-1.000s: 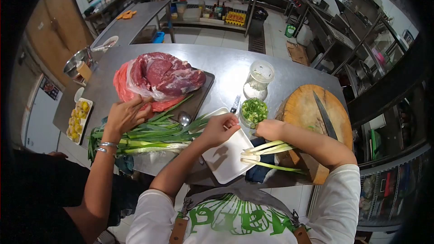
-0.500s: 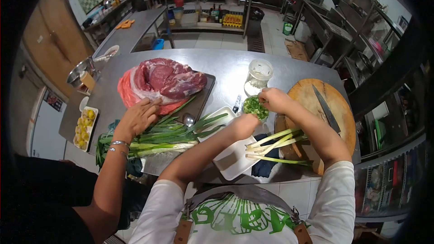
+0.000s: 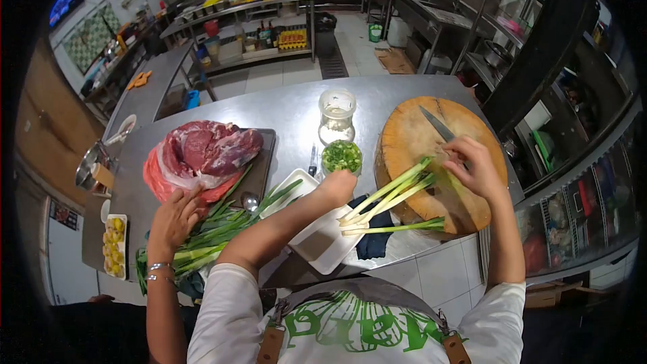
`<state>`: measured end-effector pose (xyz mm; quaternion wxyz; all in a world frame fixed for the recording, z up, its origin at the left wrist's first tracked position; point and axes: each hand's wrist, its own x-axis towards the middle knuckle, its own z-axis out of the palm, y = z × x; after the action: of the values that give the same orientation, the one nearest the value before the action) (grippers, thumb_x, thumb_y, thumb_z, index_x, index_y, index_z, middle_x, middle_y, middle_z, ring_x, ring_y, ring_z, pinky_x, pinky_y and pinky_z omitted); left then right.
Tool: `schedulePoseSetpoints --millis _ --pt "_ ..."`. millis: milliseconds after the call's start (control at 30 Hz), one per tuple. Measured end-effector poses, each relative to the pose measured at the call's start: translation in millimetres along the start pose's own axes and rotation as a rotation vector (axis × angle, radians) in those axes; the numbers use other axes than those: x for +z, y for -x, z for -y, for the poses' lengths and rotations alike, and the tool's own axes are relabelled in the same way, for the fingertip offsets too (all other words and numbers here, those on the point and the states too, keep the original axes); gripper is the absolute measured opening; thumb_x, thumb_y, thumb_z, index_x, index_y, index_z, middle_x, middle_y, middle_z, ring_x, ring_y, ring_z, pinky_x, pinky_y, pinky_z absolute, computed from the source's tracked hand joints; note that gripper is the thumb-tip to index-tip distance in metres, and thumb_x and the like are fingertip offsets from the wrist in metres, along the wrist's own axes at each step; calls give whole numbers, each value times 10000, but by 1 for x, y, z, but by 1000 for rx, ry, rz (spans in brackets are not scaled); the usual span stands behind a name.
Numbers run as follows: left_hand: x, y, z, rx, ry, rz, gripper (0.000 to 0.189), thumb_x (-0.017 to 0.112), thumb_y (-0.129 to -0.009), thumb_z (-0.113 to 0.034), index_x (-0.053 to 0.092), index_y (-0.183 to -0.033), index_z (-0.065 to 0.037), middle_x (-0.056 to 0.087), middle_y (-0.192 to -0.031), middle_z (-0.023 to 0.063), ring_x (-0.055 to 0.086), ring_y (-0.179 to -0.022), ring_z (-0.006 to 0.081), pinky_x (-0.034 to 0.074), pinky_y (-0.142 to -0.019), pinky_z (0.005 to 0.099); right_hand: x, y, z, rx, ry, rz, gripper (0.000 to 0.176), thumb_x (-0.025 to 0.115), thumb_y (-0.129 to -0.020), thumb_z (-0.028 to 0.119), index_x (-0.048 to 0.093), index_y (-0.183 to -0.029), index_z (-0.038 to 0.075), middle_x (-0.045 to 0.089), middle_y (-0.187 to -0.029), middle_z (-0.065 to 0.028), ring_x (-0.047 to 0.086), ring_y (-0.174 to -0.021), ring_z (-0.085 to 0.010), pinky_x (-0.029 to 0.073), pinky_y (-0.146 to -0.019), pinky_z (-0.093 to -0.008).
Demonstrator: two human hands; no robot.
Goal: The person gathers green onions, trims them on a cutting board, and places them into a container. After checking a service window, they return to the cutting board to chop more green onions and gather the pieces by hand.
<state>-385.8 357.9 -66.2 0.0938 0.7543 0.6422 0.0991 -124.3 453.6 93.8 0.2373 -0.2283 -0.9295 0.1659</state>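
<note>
My left hand (image 3: 338, 187), its fingers curled, is at the near side of a round container of chopped green onion (image 3: 342, 156); whatever its fingertips grip is hidden. Above the round wooden chopping board (image 3: 412, 121), my right hand (image 3: 474, 167) has its fingers bent and slightly apart, with nothing visible in them. It is just right of the cut green onion stalks (image 3: 397, 192), whose white ends point left over a white foam tray (image 3: 326, 243). A knife (image 3: 437, 123) lies on the board beyond my right hand. A clear tub (image 3: 337, 109) stands behind the chopped onion.
A co-worker's hand (image 3: 176, 221) rests by the large raw meat (image 3: 210, 152) at the left. Long green onions (image 3: 202, 251), a spoon (image 3: 250, 201) and a tray of yellow fruit (image 3: 115, 245) are nearby. A small knife (image 3: 313, 160) lies left of the chopped onion.
My right hand has moved from the chopped onion container to above the board. My left hand stays by the container. The view has turned to the right.
</note>
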Motion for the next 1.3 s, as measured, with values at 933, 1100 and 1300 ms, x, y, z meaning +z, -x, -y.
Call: schedulePoseSetpoints --millis 933,1100,1300 --pt "-36 23 -64 71 391 -380 689 623 -717 -459 432 -1175 18 529 -952 220 493 -920 369 389 -815 409 27 140 11 493 -64 -683 86 588 -726 19 544 -787 -24 529 -769 -107 539 -700 -182 425 -653 -269" --pt "-25 33 -102 -215 365 -40 928 668 -632 -537 287 -1272 16 500 -1004 223 480 -983 365 355 -881 425 11 125 -56 345 17 -465 215 601 -719 70 548 -912 -8 539 -879 -149 525 -841 -310 417 -762 -335" --pt "8 35 -141 -384 133 -416 763 742 -549 -281 392 -1187 -50 524 -970 172 481 -962 342 343 -857 453 12 103 -116 204 163 -91 440 566 -713 70 469 -1139 19 501 -1012 -165 464 -913 -348 384 -813 -408"
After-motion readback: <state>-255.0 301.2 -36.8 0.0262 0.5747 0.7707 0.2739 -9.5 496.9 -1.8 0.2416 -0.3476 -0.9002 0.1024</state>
